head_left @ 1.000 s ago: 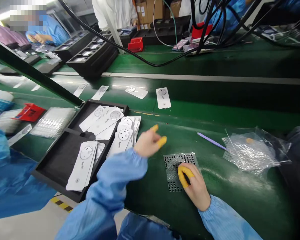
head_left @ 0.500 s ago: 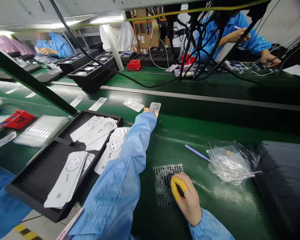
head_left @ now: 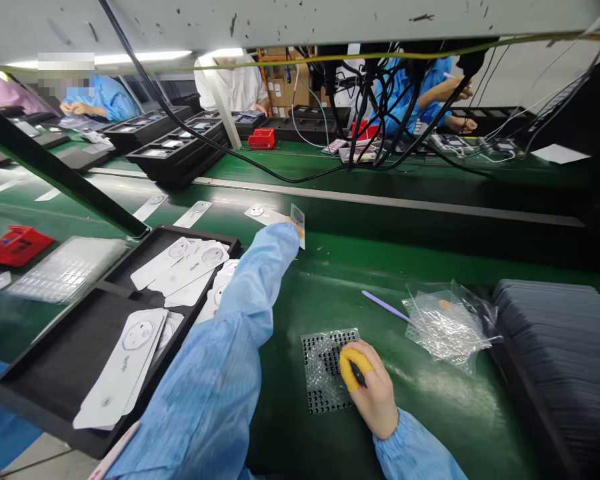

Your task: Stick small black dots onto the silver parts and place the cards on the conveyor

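Out on the green worktop (head_left: 430, 400), past the black tray:
Left hand (head_left: 296, 229): stretched far forward, mostly hidden by its own blue sleeve; its fingers are closed on the lower end of a white socket plate (head_left: 297, 220), which stands tilted up on edge off the belt.
Right hand (head_left: 373, 390): resting low and near, fingers curled round a small dark tool under a yellow finger cot, the tip pressed on a sheet of black dots (head_left: 325, 370).
Plate's feel: thin, flat, light plastic, stiff enough to hold its shape when lifted by one end (I judge this from how it stands without sagging).
Surface: smooth and glossy, likely slippery, so the finger cots should help the hold.
Where to hold: by the edges or the plain narrow end, away from the round socket face.
Care: faces probably scuff easily; the edges are the safer contact.
Dot sheet: limp and filmy, lying flat; it looks pinned only by the right hand.
Nearby: more plates heaped in the black tray (head_left: 40, 393), another plate (head_left: 260, 213) lying just beside the lifted one, a purple stick (head_left: 385, 307) and a crumpled clear bag (head_left: 445, 323) to the right.
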Demonstrator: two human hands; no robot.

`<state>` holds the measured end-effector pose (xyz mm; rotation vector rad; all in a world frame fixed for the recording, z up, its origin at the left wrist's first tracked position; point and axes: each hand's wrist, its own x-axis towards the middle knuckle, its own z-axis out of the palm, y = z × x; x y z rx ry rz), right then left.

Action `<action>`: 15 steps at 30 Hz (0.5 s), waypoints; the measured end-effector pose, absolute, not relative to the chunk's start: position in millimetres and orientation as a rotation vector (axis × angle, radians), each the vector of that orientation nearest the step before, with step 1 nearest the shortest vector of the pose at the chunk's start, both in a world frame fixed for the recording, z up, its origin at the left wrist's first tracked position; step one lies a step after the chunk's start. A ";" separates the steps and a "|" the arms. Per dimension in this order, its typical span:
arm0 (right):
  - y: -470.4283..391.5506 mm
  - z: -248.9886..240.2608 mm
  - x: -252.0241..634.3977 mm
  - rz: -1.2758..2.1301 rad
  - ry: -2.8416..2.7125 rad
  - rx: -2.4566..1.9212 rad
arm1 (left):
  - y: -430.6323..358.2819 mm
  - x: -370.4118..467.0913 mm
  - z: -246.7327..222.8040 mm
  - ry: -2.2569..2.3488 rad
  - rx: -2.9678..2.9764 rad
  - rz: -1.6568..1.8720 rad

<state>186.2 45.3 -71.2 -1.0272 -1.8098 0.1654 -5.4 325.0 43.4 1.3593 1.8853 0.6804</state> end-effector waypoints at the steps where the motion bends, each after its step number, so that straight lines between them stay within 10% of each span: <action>1: 46.4 -69.8 188.3 0.156 -1.796 -1.032 | 317.0 -6.0 45.1 1.852 1.333 0.671; 15: 39.7 -5.4 193.8 0.028 -1.736 -1.206 | 20.7 41.6 17.9 1.020 1.255 0.816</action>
